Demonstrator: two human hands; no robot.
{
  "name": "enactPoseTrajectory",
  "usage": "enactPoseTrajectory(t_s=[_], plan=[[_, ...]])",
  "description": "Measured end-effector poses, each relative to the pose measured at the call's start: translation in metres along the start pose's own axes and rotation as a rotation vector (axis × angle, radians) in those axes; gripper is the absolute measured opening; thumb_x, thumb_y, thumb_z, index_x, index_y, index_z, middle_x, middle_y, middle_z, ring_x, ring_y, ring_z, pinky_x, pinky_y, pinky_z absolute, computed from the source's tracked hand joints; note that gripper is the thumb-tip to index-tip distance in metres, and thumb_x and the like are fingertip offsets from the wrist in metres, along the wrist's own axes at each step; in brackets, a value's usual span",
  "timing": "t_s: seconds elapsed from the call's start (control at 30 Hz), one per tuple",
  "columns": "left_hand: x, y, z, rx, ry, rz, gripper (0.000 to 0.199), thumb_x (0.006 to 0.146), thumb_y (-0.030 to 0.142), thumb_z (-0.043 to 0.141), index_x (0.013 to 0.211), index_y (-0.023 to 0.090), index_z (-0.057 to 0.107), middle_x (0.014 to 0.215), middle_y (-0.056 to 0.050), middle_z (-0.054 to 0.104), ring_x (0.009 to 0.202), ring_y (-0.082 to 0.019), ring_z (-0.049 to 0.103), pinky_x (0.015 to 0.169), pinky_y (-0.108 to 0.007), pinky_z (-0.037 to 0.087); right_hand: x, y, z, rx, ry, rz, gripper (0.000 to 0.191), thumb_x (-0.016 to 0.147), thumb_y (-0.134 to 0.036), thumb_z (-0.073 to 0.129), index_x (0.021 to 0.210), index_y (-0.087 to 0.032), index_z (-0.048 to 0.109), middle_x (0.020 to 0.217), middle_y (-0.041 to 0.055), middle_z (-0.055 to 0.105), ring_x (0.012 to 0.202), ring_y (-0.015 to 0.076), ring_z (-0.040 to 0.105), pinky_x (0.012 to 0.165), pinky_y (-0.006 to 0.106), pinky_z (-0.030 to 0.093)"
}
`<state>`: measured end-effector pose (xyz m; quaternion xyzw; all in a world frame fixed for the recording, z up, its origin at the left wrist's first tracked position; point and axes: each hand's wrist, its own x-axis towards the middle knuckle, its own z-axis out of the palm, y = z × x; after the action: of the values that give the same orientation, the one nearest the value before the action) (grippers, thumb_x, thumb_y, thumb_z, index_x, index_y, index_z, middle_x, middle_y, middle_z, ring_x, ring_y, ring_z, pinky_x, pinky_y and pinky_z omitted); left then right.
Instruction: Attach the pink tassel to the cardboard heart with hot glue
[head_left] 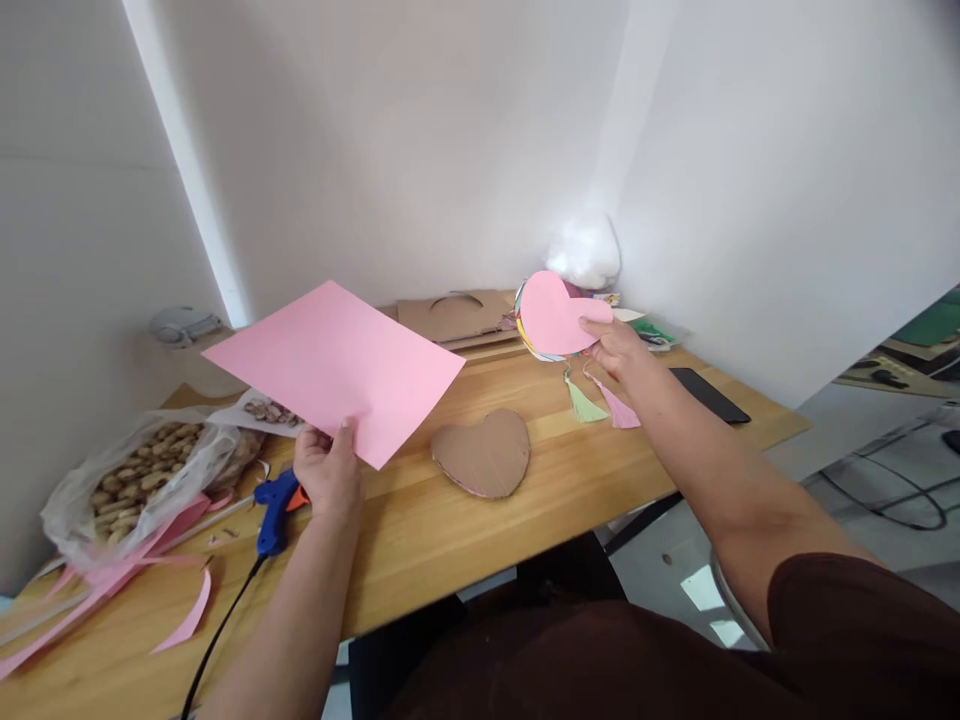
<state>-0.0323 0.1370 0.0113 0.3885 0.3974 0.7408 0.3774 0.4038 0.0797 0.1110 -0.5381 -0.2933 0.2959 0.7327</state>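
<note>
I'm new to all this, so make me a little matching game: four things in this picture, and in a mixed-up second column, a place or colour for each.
Column one
1. pink sheet
2. pink heart
3. cardboard heart
4. glue gun

Column two
A. mostly blue
B. held in the right hand
C. brown, lying on the table
D. held in the left hand

Right pairs: 1-D, 2-B, 3-C, 4-A
</note>
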Motion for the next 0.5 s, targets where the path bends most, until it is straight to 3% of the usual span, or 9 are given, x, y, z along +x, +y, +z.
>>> enactPoseTrajectory(t_s=[0.13, 0.3, 0.4, 0.5], plan=[[0.002, -0.002, 0.002, 0.027, 0.023, 0.023, 0.038, 0.067, 0.029, 0.079, 0.098, 0.015, 0.064, 0.096, -0.005, 0.073, 0.083, -0.015, 0.069, 0.091, -0.033, 0.057, -0.001, 0.013, 0.002, -0.057, 0.001, 0.074, 0.032, 0.070, -0.004, 0.077, 0.095, -0.021, 0.066, 0.099, 0.0051, 0.080, 0.110, 0.0247, 0.071, 0.090, 0.041, 0.065], [0.004, -0.004, 0.001, 0.033, 0.030, 0.034, 0.036, 0.069, 0.028, 0.078, 0.099, 0.016, 0.063, 0.097, -0.005, 0.073, 0.085, -0.014, 0.069, 0.091, -0.032, 0.057, -0.010, 0.047, 0.040, -0.167, -0.134, 0.211, 0.027, 0.078, -0.002, 0.074, 0.101, -0.016, 0.068, 0.101, 0.0072, 0.078, 0.106, 0.0236, 0.071, 0.090, 0.040, 0.063], [0.004, -0.003, -0.001, 0.020, 0.021, 0.035, 0.032, 0.070, 0.027, 0.078, 0.097, 0.017, 0.064, 0.095, -0.004, 0.073, 0.084, -0.014, 0.069, 0.089, -0.031, 0.057, -0.018, 0.067, 0.071, -0.247, -0.268, 0.290, 0.024, 0.093, -0.020, 0.071, 0.116, -0.015, 0.068, 0.115, 0.0094, 0.073, 0.104, 0.0223, 0.070, 0.089, 0.041, 0.061], [0.003, -0.004, -0.002, -0.003, 0.003, 0.024, 0.034, 0.069, 0.028, 0.081, 0.097, 0.017, 0.066, 0.095, -0.004, 0.073, 0.083, -0.014, 0.068, 0.086, -0.029, 0.057, -0.021, 0.082, 0.095, -0.343, -0.356, 0.323, 0.037, 0.099, -0.037, 0.065, 0.130, -0.017, 0.063, 0.129, 0.0102, 0.065, 0.108, 0.0234, 0.068, 0.090, 0.045, 0.059]])
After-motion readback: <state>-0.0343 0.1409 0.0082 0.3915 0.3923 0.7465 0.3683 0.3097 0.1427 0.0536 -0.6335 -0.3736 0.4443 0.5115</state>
